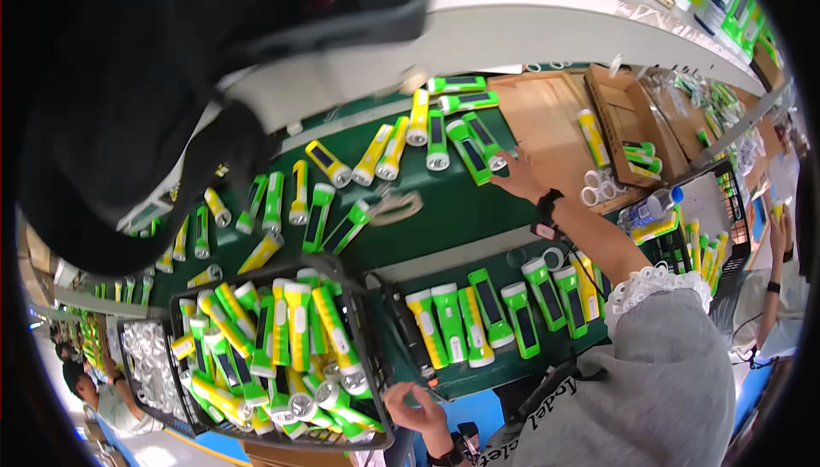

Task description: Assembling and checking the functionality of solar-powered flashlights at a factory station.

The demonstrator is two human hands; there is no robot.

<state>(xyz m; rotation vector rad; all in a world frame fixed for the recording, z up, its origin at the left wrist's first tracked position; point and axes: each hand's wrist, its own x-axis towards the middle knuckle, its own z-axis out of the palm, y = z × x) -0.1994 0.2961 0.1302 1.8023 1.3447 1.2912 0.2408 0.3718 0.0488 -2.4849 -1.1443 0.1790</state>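
Right hand [515, 178]: from my remote seat I see it stretched over the green work surface [444, 219], fingertips at the lens end of a green flashlight [483, 131] with a dark panel; whether they grip it, I cannot tell. That flashlight lies at the far side of the surface, just beside a second green flashlight [466, 149]. Left hand [416, 407]: fingers loosely curled, nothing seen within, just beside the black basket [367, 341], itself heaped with green and yellow flashlights [295, 313]. Near edge: one row of flashlights [489, 306], side by side. Right: one cardboard box [608, 113], several white rings [598, 187], one clear bottle [653, 207], blue-capped.
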